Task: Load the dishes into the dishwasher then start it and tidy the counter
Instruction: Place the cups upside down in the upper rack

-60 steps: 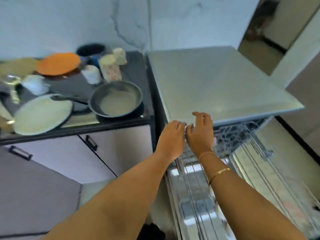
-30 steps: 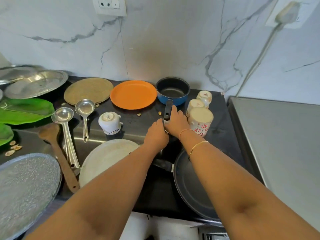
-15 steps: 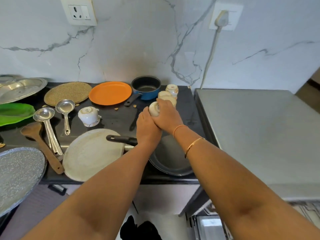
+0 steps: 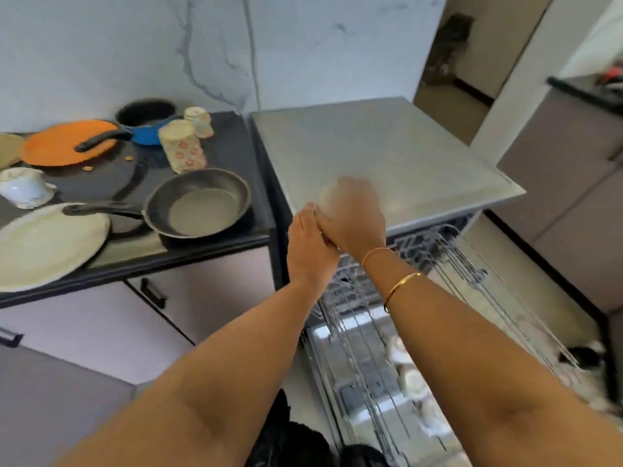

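Note:
My right hand (image 4: 354, 220) and my left hand (image 4: 310, 244) are pressed together around a small pale cup (image 4: 325, 198). The cup is blurred and mostly hidden by my fingers. Both hands hover at the front edge of the dishwasher's grey top (image 4: 387, 146), just above its pulled-out wire rack (image 4: 441, 254). Several pale cups (image 4: 411, 379) lie lower in the rack. On the black counter (image 4: 229, 139) to the left stand a floral cup (image 4: 182, 148), a smaller cup (image 4: 199, 121), a frying pan (image 4: 199, 203), a blue saucepan (image 4: 148, 128), an orange plate (image 4: 60, 144), a white cup (image 4: 25, 187) and a pale round plate (image 4: 43, 241).
A marble wall backs the counter. Cabinet doors with dark handles (image 4: 153, 293) sit under the counter. Beige floor and another cabinet (image 4: 573, 170) lie to the right of the open dishwasher.
My hands lifted the small cup from beside the floral cups on the counter and carried it right, over the dishwasher rack. My view swung right and down with them.

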Available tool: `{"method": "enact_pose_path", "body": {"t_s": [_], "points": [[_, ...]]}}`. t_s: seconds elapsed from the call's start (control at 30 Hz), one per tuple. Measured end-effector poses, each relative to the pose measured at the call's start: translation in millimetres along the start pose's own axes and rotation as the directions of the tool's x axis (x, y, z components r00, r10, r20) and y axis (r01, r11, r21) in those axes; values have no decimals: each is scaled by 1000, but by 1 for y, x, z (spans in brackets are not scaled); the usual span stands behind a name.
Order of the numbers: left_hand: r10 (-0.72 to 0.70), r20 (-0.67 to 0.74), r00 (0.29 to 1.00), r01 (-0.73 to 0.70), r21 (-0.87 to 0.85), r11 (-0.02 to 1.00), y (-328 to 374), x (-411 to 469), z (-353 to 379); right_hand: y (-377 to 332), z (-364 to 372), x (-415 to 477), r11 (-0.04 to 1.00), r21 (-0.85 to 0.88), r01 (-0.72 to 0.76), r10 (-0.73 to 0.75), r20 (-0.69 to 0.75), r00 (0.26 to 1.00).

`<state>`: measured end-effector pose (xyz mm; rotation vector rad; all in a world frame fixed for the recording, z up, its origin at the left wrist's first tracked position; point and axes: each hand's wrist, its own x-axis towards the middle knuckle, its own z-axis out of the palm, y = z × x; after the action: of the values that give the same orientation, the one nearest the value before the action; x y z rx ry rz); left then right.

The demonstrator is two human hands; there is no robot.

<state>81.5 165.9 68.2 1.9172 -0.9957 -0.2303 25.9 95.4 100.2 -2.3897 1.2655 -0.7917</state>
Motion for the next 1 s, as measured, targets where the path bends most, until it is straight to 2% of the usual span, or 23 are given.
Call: {"method": "enact_pose_path", "body": {"t_s": [0.1, 0.23, 0.37, 0.47, 0.6, 0.73, 0.87, 1.0], "points": [[-2, 176, 984, -3, 28, 1000, 0, -36, 42, 56, -12, -36, 988, -43, -148, 148, 15, 989], [-29, 429, 903, -43, 155, 987, -20, -72, 87, 125, -11, -81, 938, -120, -326, 336, 78, 939], [-57, 563, 824, -120, 272, 955, -53, -92, 124, 181, 15, -112, 881, -150, -450, 473, 211, 855], [-157, 650, 744, -202, 442, 874, -84, -103, 153, 215, 46, -126, 868, -164, -469, 496, 322, 806], [-359, 697, 621, -266, 618, 740, -119, -114, 171, 241, 84, -133, 876, -153, -457, 478, 388, 788], [-289, 710, 642, -396, 629, 669, -138, -121, 179, 257, 117, -128, 891, -218, -398, 454, 476, 753], [-243, 680, 692, -384, 632, 674, -139, -125, 182, 266, 133, -120, 892, -243, -381, 451, 525, 722], [-222, 674, 705, -392, 631, 669, -139, -125, 183, 270, 142, -114, 905, -257, -338, 425, 559, 712]]}}
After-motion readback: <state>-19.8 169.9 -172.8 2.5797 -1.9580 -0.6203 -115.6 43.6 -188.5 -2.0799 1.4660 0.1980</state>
